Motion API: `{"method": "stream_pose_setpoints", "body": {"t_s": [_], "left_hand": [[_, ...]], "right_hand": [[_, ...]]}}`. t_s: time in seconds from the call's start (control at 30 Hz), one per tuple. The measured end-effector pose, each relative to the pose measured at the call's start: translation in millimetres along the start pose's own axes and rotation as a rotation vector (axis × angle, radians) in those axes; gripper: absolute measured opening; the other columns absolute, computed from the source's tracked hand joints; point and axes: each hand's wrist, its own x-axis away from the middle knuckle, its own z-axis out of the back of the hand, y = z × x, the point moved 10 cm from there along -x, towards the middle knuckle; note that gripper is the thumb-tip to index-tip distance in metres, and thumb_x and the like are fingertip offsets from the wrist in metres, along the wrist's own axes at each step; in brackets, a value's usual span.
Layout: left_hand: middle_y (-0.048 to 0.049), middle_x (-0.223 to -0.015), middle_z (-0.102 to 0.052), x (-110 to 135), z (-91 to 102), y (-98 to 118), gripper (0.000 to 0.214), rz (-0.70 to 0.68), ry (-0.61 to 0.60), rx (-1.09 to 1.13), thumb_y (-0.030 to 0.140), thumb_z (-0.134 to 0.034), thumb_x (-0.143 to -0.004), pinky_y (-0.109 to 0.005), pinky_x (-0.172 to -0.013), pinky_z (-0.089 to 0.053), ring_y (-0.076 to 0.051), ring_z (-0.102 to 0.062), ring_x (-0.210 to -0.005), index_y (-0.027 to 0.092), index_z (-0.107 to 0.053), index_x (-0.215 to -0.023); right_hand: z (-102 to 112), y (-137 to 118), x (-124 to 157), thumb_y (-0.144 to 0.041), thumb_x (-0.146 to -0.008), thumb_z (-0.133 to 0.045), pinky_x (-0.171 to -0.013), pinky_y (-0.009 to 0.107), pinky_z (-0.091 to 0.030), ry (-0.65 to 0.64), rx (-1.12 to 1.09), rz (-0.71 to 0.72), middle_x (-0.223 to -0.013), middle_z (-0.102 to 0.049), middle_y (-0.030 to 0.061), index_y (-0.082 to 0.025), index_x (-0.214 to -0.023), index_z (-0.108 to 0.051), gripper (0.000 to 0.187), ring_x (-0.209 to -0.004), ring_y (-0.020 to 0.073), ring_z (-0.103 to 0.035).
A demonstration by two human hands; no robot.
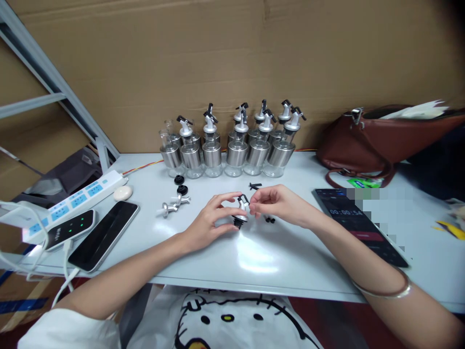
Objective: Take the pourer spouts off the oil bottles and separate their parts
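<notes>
My left hand (214,218) grips a silver and black pourer top (241,211) between thumb and fingers, a little above the table. Close against its right side is my right hand (271,203), thumb and fingertips pinched at the black lever; whether a small part sits between them is hidden. Behind my right hand lie black lever pieces (255,185), and below it small black caps (270,219). Left of my hands are two silver pourer spouts (169,209) and two black stoppers (182,189).
Glass bottles with steel sleeves (237,156) line the back, most with pourers fitted. On the left lie a power strip (80,198), a phone (105,235) and a white round case (123,193). A tablet-like timer screen (358,228) and brown bag (359,145) are right.
</notes>
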Motion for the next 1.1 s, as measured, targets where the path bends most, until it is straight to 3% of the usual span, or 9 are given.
{"method": "stream_pose_setpoints", "body": {"t_s": [0.4,0.6,0.83,1.1], "left_hand": [[-0.0064,-0.138,-0.047,0.7,1.6,1.8,0.033,-0.005,0.010,-0.003,0.026,-0.063,-0.083,-0.042,-0.098,-0.045,-0.022,-0.051,-0.114,0.032,-0.063,-0.115],[-0.0073,-0.128,-0.051,1.6,2.3,-3.7,0.034,0.034,0.027,-0.011,0.025,-0.065,-0.081,-0.040,-0.095,-0.047,-0.022,-0.051,-0.113,0.032,-0.064,-0.114],[-0.0082,-0.125,-0.052,3.1,6.9,4.9,0.032,-0.027,0.068,-0.048,0.027,-0.064,-0.082,-0.039,-0.095,-0.047,-0.021,-0.053,-0.109,0.030,-0.064,-0.115],[-0.0074,-0.129,-0.053,6.8,12.3,28.7,0.031,-0.222,0.139,-0.154,0.027,-0.059,-0.086,-0.035,-0.086,-0.049,-0.015,-0.056,-0.090,0.030,-0.061,-0.117]], "right_hand": [[-3.6,-1.7,-0.3,-0.034,-0.068,-0.065,-0.061,0.025,-0.044,-0.026,0.024,0.037,-0.065,-0.067,0.0013,-0.015,-0.072,-0.062,0.020,-0.059,0.0121,-0.058],[-2.8,-4.1,-0.8,-0.033,-0.066,-0.070,-0.063,0.026,-0.045,0.003,-0.094,0.047,-0.066,-0.069,0.0008,-0.017,-0.079,-0.058,0.024,-0.061,0.0125,-0.061],[-2.6,-6.2,-0.9,-0.034,-0.068,-0.072,-0.066,0.026,-0.046,-0.010,-0.192,0.075,-0.065,-0.068,-0.0009,-0.015,-0.082,-0.063,0.026,-0.061,0.0107,-0.060],[-30.1,4.5,6.6,-0.033,-0.073,-0.073,-0.059,0.021,-0.046,-0.336,-0.553,-0.068,-0.068,-0.069,-0.0003,-0.014,-0.091,-0.067,0.026,-0.058,0.0080,-0.061]]}}
